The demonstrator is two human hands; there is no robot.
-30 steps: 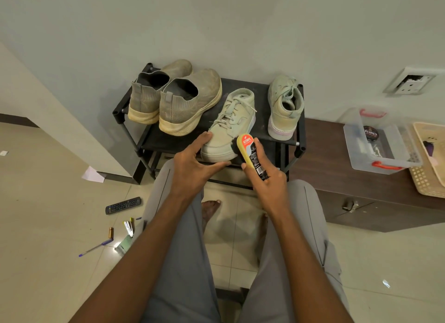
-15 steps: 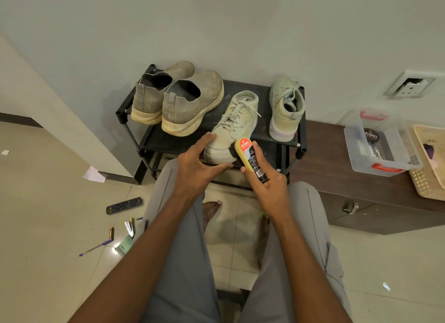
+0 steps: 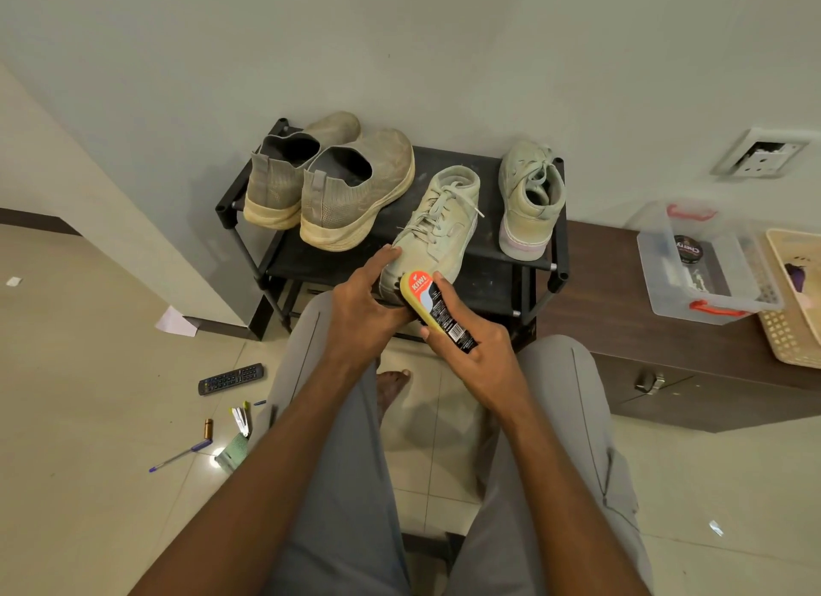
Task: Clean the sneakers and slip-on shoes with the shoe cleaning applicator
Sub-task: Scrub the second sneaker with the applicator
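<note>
A pale green laced sneaker (image 3: 440, 222) lies on the black shoe rack (image 3: 497, 280), toe toward me. My left hand (image 3: 362, 311) holds its toe, index finger along the left side and thumb under the front. My right hand (image 3: 475, 355) grips the yellow shoe cleaning applicator (image 3: 433, 304) and presses its front end against the sneaker's toe. The second sneaker (image 3: 531, 195) stands at the rack's right end. Two dusty grey slip-on shoes (image 3: 351, 191) sit on the rack's left half, heels toward me.
A dark wooden cabinet (image 3: 657, 364) on the right carries a clear plastic box (image 3: 706, 266) with a polish tin and a cream basket (image 3: 795, 311). A remote (image 3: 231, 378), a pen (image 3: 177, 455), a battery and small items lie on the tiled floor at left.
The applicator has slid a little down and toward me along the sneaker's toe. My left hand keeps its hold on the shoe.
</note>
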